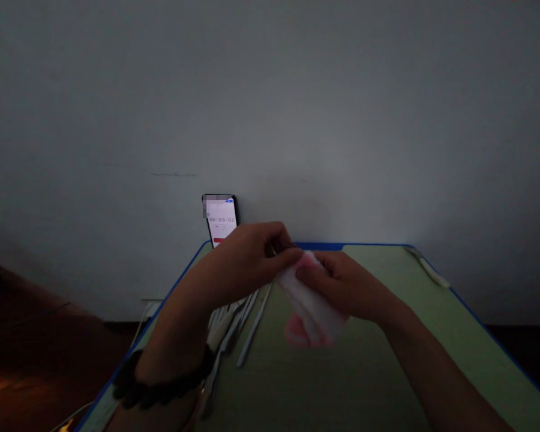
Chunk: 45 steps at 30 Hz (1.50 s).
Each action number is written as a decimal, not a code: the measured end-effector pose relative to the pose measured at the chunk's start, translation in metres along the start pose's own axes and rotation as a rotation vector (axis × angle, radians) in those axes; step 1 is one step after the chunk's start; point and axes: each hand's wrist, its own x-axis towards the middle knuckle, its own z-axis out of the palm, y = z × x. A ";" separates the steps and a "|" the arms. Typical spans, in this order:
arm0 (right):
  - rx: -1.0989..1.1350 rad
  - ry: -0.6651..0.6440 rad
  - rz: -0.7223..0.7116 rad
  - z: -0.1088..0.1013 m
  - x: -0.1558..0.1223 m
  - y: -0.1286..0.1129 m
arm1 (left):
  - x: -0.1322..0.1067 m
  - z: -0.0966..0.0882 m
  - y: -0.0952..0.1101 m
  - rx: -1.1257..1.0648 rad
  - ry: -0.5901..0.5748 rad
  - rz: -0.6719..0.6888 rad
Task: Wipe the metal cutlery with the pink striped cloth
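Both of my hands meet above the middle of a green table (373,372). My left hand (247,258) is closed, its fingertips pinching a thin dark item that I cannot make out against a white cloth (312,309). My right hand (342,285) is wrapped round that cloth, which has a pink patch at its lower end. A dark bead bracelet (162,387) circles my left wrist. Several long pale utensils (238,321) lie on the table under my left forearm.
A phone (221,219) with a lit screen leans upright against the white wall at the table's far left corner. A pale stick-like object (429,270) lies near the far right edge. The table has a blue rim. Dark floor lies to the left.
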 end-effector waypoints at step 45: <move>-0.371 -0.286 -0.085 -0.050 -0.027 -0.013 | -0.001 0.000 0.012 0.024 -0.255 0.233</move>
